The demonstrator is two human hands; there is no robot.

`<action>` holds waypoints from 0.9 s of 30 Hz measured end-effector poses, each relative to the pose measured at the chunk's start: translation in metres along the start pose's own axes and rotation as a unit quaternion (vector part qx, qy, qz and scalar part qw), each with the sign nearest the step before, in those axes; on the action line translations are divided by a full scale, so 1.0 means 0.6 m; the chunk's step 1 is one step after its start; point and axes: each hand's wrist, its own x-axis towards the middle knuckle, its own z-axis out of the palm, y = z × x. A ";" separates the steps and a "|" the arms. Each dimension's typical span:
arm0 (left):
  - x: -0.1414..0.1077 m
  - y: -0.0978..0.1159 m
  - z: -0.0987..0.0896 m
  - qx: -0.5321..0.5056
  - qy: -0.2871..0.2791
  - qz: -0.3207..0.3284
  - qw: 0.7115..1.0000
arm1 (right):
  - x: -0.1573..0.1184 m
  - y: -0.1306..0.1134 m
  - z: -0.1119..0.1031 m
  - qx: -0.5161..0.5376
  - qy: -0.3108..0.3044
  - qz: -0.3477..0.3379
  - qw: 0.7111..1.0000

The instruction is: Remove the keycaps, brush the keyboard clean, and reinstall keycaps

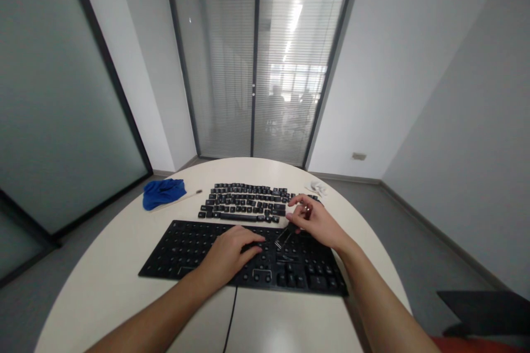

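Observation:
A black keyboard (165, 253) lies across the table, with keycaps off most of its left and middle part and caps still on at its right end. My left hand (232, 248) rests on the middle of the keyboard, fingers stretched out to the right and holding nothing. Above the right part of the keyboard, my right hand (310, 218) pinches a keycap puller (284, 238), its wire prongs pointing down and left over the board. Behind the keyboard, loose black keycaps (244, 198) are laid out in rows; my right hand hides some of them.
A blue cloth (164, 193) and a thin brush (188, 197) lie at the left back. Crumpled white tissue (318, 187) sits at the right back. A black cable (232, 314) runs from the keyboard towards me. A dark chair-like object (488, 306) stands beyond the table at right.

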 end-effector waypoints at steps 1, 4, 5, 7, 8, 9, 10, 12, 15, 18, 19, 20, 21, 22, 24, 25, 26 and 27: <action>0.000 0.000 -0.002 0.017 -0.008 0.014 1.000 | 0.000 0.004 -0.004 -0.006 -0.015 0.009 1.000; 0.001 0.002 -0.007 0.055 -0.024 0.037 0.998 | 0.000 0.015 -0.013 -0.029 -0.031 0.019 0.999; 0.000 0.003 -0.007 0.062 -0.025 0.038 0.997 | 0.001 0.018 -0.015 -0.032 -0.021 0.018 0.999; 0.000 0.005 -0.008 0.070 -0.021 0.032 0.997 | 0.002 0.024 -0.018 -0.028 0.011 0.014 0.999; -0.001 0.005 -0.008 0.073 -0.016 0.027 0.997 | 0.004 0.027 -0.019 -0.024 0.031 0.010 0.999; -0.002 0.007 -0.007 0.076 -0.010 0.022 0.997 | 0.005 0.029 -0.021 -0.020 0.051 0.004 0.998; -0.002 0.008 -0.007 0.078 -0.003 0.018 0.997 | 0.006 0.032 -0.022 -0.017 0.068 -0.001 0.998; -0.003 0.011 -0.006 0.082 0.009 0.007 0.997 | 0.008 0.038 -0.023 -0.018 0.090 -0.004 0.996; 0.002 0.017 -0.004 0.082 0.026 -0.006 0.996 | 0.010 0.042 -0.025 -0.042 0.103 -0.001 0.994; 0.018 0.023 0.002 0.068 0.042 -0.015 0.997 | 0.010 0.045 -0.026 -0.070 0.109 -0.004 0.992; 0.027 0.025 0.004 0.064 0.044 -0.016 0.997 | 0.010 0.046 -0.026 -0.075 0.111 -0.006 0.991; 0.037 0.027 0.007 0.059 0.044 -0.011 0.997 | 0.011 0.048 -0.026 -0.078 0.114 -0.009 0.990; 0.048 0.029 0.009 0.056 0.043 -0.001 0.998 | 0.011 0.050 -0.027 -0.082 0.118 -0.013 0.990; 0.061 0.031 0.012 0.056 0.037 0.013 0.998 | 0.011 0.052 -0.027 -0.087 0.122 -0.018 0.989; 0.086 0.035 0.017 0.058 0.026 0.025 0.998 | 0.012 0.057 -0.027 -0.100 0.128 -0.027 0.986; 0.098 0.037 0.021 0.058 0.027 0.021 0.998 | 0.012 0.058 -0.028 -0.106 0.129 -0.030 0.986; 0.109 0.039 0.024 0.062 0.029 0.021 0.997 | 0.012 0.059 -0.028 -0.110 0.131 -0.032 0.985; 0.120 0.040 0.029 0.072 0.030 0.022 0.997 | 0.012 0.059 -0.029 -0.112 0.134 -0.032 0.984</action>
